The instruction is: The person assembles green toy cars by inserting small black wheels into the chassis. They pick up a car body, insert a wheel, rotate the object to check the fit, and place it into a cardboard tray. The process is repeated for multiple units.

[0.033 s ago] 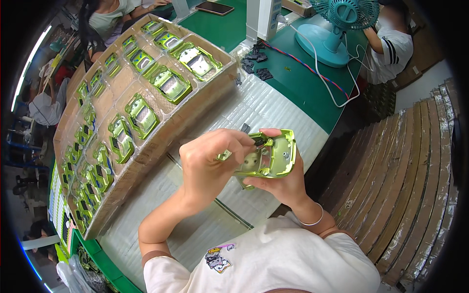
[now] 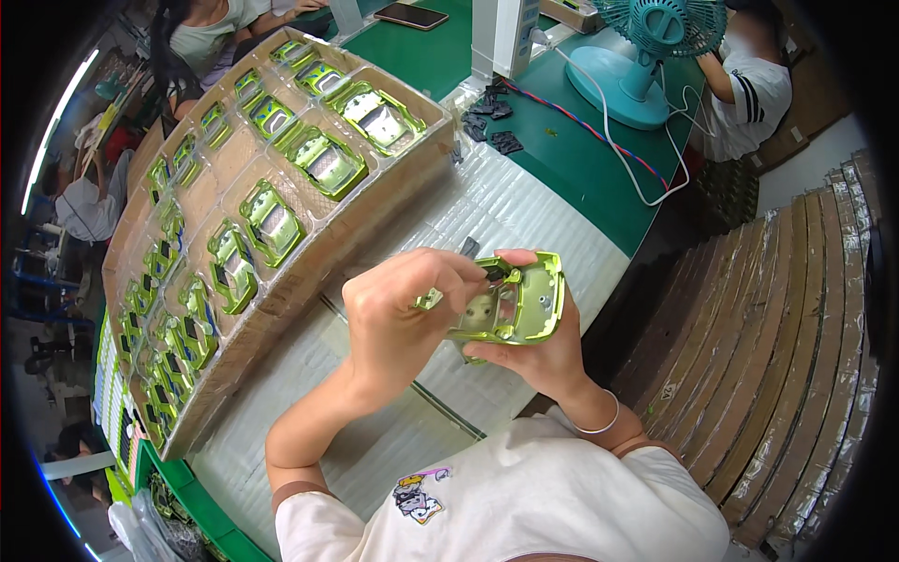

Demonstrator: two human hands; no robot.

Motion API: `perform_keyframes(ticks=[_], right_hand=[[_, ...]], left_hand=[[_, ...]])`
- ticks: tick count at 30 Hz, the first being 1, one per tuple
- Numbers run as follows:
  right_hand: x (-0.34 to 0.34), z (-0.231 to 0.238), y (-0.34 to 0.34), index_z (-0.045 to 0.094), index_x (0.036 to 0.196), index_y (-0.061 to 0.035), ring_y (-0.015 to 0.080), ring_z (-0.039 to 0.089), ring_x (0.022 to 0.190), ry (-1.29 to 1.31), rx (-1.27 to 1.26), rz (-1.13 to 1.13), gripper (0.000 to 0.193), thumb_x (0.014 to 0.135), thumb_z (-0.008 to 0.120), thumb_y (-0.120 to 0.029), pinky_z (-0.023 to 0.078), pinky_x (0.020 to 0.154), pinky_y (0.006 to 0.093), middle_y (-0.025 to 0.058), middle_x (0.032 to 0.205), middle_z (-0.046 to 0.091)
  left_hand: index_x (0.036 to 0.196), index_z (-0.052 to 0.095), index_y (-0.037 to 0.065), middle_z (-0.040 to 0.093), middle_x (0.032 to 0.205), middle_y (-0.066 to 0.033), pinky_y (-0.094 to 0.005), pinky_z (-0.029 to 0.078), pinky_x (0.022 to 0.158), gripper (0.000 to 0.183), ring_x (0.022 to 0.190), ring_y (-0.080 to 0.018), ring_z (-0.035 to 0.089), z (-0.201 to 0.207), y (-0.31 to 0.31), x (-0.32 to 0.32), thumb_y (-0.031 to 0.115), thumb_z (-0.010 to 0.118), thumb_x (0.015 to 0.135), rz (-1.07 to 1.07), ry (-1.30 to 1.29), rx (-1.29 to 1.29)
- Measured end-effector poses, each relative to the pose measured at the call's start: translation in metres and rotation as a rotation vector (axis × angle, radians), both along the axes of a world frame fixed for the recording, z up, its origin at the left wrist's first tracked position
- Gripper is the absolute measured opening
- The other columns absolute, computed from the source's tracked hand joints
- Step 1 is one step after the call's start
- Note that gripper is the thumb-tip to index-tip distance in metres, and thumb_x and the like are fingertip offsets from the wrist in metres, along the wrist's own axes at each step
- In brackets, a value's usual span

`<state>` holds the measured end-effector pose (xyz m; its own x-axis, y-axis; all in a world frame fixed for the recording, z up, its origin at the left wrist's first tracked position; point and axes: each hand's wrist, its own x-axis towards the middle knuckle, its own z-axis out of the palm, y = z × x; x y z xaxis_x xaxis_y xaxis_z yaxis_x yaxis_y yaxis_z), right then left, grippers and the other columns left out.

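My right hand [image 2: 548, 351] grips a green toy car body shell [image 2: 540, 298] from beneath and the right side, its hollow inside facing up. My left hand [image 2: 398, 314] is closed in a pinch at the shell's left part. At its fingertips a small black plastic piece [image 2: 493, 272] sits against the shell's inner upper edge. The left fingers hide part of the shell, so how far the black piece is seated cannot be told. Just beyond the hands, a dark strip-like piece [image 2: 469, 246] shows on the foam-covered tabletop [image 2: 506, 201].
A large cardboard tray [image 2: 309, 248] with several green car shells in clear compartments stands at left. Loose black pieces [image 2: 487, 112], a teal fan [image 2: 623, 84], cables [image 2: 599, 140] and a phone [image 2: 412, 15] lie beyond. Stacked cardboard [image 2: 749, 356] fills the right. Other people sit across.
The car shell and my right hand have shifted very slightly downward and left. My left hand keeps its pinch at the black piece.
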<state>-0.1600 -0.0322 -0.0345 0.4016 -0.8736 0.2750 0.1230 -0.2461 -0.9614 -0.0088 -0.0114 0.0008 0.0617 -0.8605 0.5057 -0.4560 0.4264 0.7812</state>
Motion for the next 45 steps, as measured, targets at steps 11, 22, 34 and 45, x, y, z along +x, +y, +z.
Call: perform_keyframes(ticks=[11,22,34,45], right_hand=[[0.007,-0.004,0.005,0.043,0.115,-0.0011,0.0167,0.052,0.093,0.012,-0.059,0.004,0.07,0.06,0.082,-0.021,0.044,0.078,0.0298,0.0069,0.098,0.049],[0.0,0.006,-0.007,0.045,0.119,-0.003,0.0204,0.049,0.098,0.028,-0.189,0.044,0.072,0.059,0.081,-0.02,0.044,0.078,0.031,0.0099,0.111,0.041],[0.009,0.025,-0.009,0.049,0.117,-0.0024,0.0289,0.057,0.091,0.214,-0.407,0.017,0.072,0.055,0.081,-0.021,0.046,0.079,0.0353,0.0132,0.101,0.059],[0.023,0.029,0.006,0.048,0.117,0.0021,0.0303,0.057,0.09,0.262,-0.55,-0.135,0.069,0.059,0.079,-0.019,0.046,0.078,0.0362,0.015,0.1,0.058]], left_hand=[[0.071,0.056,0.0,0.056,0.07,-0.0048,-0.0242,0.049,0.057,0.019,0.065,-0.0125,0.058,0.01,-0.001,0.001,-0.004,0.072,0.063,0.144,-0.115,0.123],[0.091,0.061,0.006,0.056,0.072,-0.0052,-0.0315,0.045,0.056,0.027,0.062,-0.0205,0.055,0.007,-0.014,0.022,0.009,0.071,0.066,-0.196,-0.38,-0.018],[0.088,0.056,0.001,0.059,0.084,-0.0109,-0.0291,0.049,0.067,0.03,0.078,-0.0221,0.059,0.005,-0.014,0.032,-0.004,0.07,0.062,-0.19,0.054,-0.178],[0.091,0.047,0.004,0.053,0.088,-0.01,-0.034,0.046,0.073,0.028,0.081,-0.0237,0.055,-0.018,-0.021,0.024,-0.006,0.064,0.07,-0.099,0.192,-0.409]])
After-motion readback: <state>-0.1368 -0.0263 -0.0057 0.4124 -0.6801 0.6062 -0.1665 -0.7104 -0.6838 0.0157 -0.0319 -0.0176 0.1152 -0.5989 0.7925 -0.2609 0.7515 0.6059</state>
